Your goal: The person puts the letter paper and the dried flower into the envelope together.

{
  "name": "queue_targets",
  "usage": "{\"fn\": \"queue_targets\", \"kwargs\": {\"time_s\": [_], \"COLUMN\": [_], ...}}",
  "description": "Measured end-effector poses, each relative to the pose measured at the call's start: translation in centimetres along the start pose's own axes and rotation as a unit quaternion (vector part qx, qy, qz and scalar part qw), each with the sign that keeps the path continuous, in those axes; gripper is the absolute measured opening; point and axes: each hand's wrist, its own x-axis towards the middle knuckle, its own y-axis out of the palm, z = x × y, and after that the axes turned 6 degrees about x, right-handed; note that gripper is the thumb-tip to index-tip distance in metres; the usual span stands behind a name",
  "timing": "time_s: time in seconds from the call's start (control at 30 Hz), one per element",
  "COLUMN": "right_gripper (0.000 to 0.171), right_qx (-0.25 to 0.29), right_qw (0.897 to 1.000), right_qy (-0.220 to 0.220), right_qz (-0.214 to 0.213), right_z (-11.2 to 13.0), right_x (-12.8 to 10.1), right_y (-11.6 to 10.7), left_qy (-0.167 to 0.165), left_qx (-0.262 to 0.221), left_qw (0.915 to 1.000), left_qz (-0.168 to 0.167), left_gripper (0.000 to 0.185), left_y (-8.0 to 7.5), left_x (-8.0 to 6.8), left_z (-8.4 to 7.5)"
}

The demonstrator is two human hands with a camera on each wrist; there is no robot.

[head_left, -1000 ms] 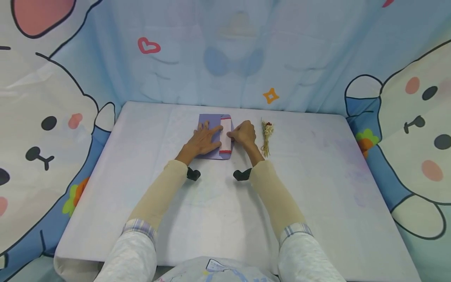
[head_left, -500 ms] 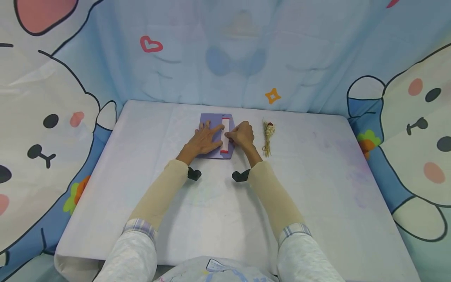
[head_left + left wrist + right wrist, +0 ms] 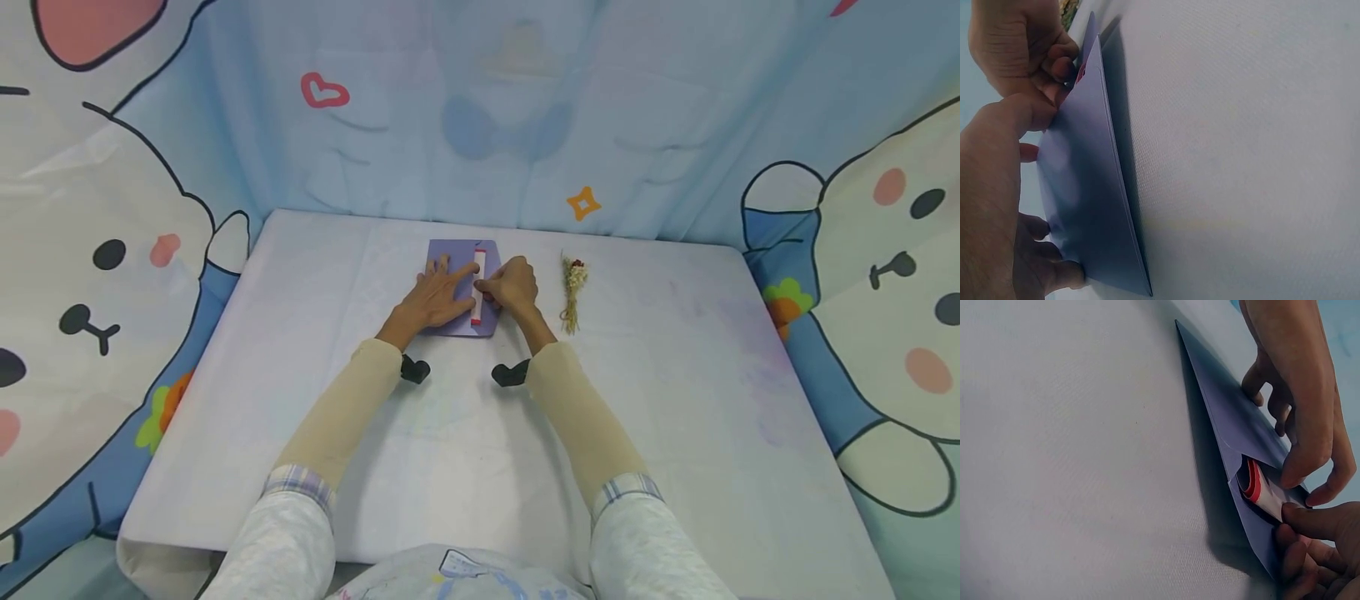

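Purple envelope (image 3: pixel 1088 178) lies under the left hand (image 3: pixel 435 298), spread and unclenched; the curled right hand (image 3: pixel 513 285) pinches red-edged paper (image 3: pixel 1267 499).

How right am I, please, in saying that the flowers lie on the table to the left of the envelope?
The side is wrong: the head view shows the flowers lying on the table to the right of the envelope.

Envelope (image 3: pixel 461 252) on table (image 3: pixel 450 467), strip (image 3: pixel 1266 497) on its right part, bouquet (image 3: pixel 573 287) (apart) further right.
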Motion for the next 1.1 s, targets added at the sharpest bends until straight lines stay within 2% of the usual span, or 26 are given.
{"fn": "queue_targets", "kwargs": {"time_s": [0.13,0.37,0.5,0.8,0.93,1.1], "right_gripper": [0.03,0.031,0.028,0.023,0.022,0.019], "right_qx": [0.002,0.008,0.0,0.03,0.041,0.049], "right_qw": [1.0,1.0,1.0,0.999,0.998,0.997], "right_qy": [0.001,0.009,0.009,-0.016,-0.033,-0.049], "right_qz": [-0.001,0.02,0.028,0.028,0.03,0.034], "right_z": [0.0,-1.7,-1.2,0.0,-0.5,-0.8], "right_x": [0.3,2.5,2.4,1.1,1.5,2.0], "right_y": [0.1,0.9,0.8,0.5,1.2,1.6], "left_qy": [0.006,0.004,0.006,0.02,0.024,0.022], "left_qx": [0.013,0.028,0.026,-0.007,-0.012,0.007], "left_qw": [0.9999,0.9995,0.9996,0.9996,0.9995,0.9996], "left_qz": [-0.004,-0.01,-0.009,-0.017,-0.016,-0.018], "left_gripper": [0.07,0.07,0.07,0.072,0.071,0.069], "left_y": [-0.7,-0.7,-0.6,0.3,0.3,-0.6], "left_x": [-0.7,-0.9,-0.8,0.2,0.1,-0.8], "left_z": [-0.6,-0.8,-0.7,0.5,0.5,-0.1]}}
